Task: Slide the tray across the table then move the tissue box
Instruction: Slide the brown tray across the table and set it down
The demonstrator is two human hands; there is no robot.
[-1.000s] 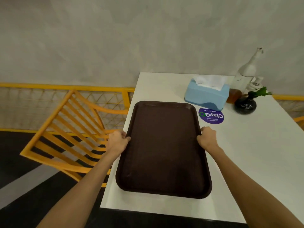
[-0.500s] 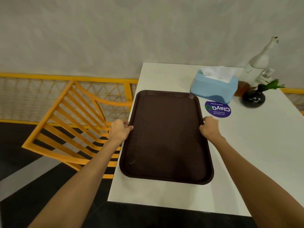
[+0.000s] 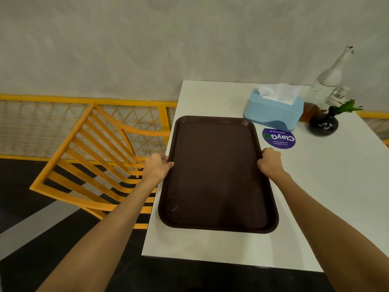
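The tray (image 3: 217, 173) lies flat on the white worktop (image 3: 328, 190), along its left side, with its long axis running from the near edge toward the far wall. The left hand (image 3: 157, 168) grips the left long rim about midway along, fingers (image 3: 168, 165) curled closed over the rim edge. The right hand (image 3: 270, 162) grips the right long rim at a matching position, fingers pressed shut on the rim. Both hands therefore sit on opposite long sides, so a push acts along the long axis. The tissue box (image 3: 272, 111) stands beyond the tray's far right corner, very close to it; contact cannot be confirmed. It lies ahead and to the right of the right hand, which is clearly the nearer hand for the second step. A purple sticker (image 3: 279, 138) sits on the worktop between the right hand and the box. A dark vase (image 3: 323, 122) and a bottle (image 3: 328, 80) stand just right of the box. Judgement: further forward travel risks the far corner striking the box.
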